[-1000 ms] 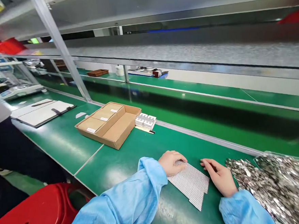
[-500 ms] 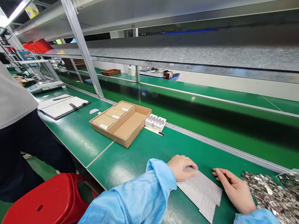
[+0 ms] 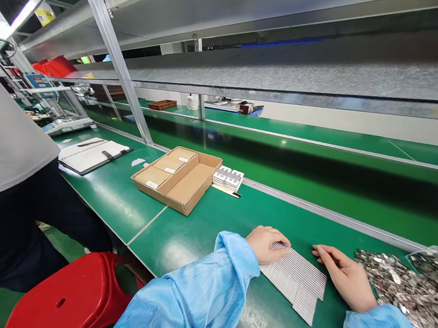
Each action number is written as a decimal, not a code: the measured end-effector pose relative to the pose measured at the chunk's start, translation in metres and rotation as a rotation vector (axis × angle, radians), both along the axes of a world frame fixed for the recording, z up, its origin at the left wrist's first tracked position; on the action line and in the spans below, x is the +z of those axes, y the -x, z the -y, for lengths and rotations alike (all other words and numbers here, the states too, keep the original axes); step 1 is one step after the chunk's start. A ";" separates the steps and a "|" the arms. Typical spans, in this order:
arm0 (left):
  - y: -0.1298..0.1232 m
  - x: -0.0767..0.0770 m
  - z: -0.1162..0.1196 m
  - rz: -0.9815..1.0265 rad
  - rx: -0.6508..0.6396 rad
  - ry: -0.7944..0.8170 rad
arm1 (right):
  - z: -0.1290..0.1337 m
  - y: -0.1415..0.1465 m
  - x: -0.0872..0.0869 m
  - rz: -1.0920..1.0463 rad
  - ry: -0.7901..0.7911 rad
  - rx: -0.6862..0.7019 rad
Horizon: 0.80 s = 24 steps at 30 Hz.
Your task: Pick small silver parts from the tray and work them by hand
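Note:
My left hand (image 3: 268,244) lies over the upper left end of a grey, finely striped flat panel (image 3: 297,282), with fingers and thumb curled at its edge. The panel is flat on the green bench and looks like thin strips side by side; its lower right end is stepped. Just right of it, apart from the panel, is my right hand (image 3: 345,275), thumb and bent fingers drawn together. Whether a small piece sits between those fingertips is hidden. Beside the right hand spreads a heap of small shiny metal pieces (image 3: 396,281).
A clear plastic tray (image 3: 435,253) borders the metal heap. Farther left are a cardboard box (image 3: 196,185) with labelled packets, a stack of printed cards (image 3: 228,177) and an open notebook (image 3: 93,154). A red stool (image 3: 60,310) stands by the bench, near a person in a white top (image 3: 10,128).
Both hands and the striped panel look almost unchanged in place. The person at the left has shifted slightly to the right.

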<state>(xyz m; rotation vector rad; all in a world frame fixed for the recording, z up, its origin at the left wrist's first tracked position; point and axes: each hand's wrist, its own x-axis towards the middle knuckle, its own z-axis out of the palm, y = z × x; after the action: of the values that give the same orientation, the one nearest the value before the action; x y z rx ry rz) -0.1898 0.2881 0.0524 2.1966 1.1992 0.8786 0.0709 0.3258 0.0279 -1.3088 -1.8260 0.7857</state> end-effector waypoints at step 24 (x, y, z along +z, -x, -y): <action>0.000 0.008 0.002 -0.028 0.002 0.025 | 0.003 0.004 0.005 -0.004 -0.006 0.006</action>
<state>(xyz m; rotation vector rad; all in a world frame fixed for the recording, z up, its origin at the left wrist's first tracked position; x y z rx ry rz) -0.1899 0.2864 0.0600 2.1951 1.2189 0.8317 0.0668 0.3230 0.0327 -1.2978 -1.8291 0.7848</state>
